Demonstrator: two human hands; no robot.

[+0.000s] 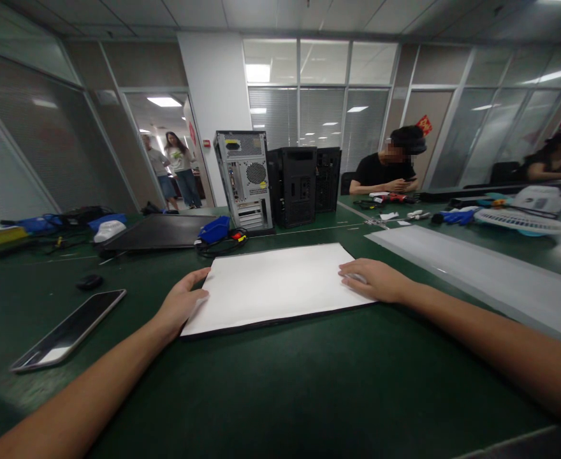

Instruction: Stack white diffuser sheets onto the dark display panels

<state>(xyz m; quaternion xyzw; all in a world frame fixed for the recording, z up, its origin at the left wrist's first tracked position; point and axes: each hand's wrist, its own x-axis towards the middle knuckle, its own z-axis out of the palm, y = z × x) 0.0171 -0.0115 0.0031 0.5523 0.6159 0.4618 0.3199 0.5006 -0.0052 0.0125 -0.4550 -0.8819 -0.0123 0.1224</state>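
A flat white rectangular sheet [275, 284] with a dark rim along its front edge lies on the green table in front of me. My left hand [182, 303] holds its left edge, with the thumb near the top surface and the other fingers partly hidden. On the right side of the sheet, my right hand [369, 279] rests palm down, fingers stretched over the surface. A small pale patch shows beside those fingers; what it is I cannot make out.
Left of me lie a phone [70, 331] and a black mouse [89, 282]. Computer cases [245, 182] stand behind the sheet, near a dark panel [160, 231]. A translucent panel [481, 274] and a white fan [524, 220] are at right. A seated person [388, 166] faces the table.
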